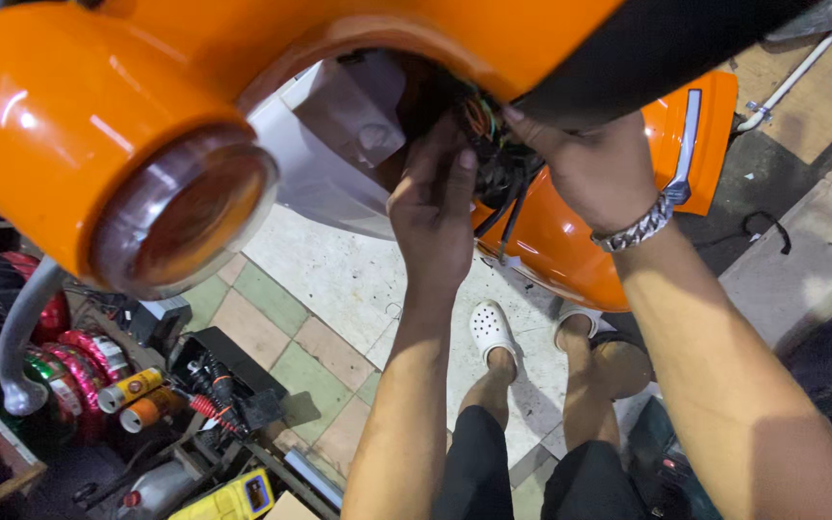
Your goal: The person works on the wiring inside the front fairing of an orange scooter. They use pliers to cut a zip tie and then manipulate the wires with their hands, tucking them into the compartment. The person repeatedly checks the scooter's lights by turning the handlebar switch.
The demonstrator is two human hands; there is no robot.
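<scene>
Head view: both hands point(432, 207) in wiring point(498, 159)

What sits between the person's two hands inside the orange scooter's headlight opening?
In the head view, a bundle of black and coloured wires hangs between the left hand and right hand, both reaching into it.

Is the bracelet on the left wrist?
No, the metal bracelet sits on the right wrist, beside the right hand at the wires.

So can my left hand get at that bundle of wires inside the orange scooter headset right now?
Probably yes: the left hand already lies against the wire bundle in the headset's open underside, with nothing between them.
</scene>
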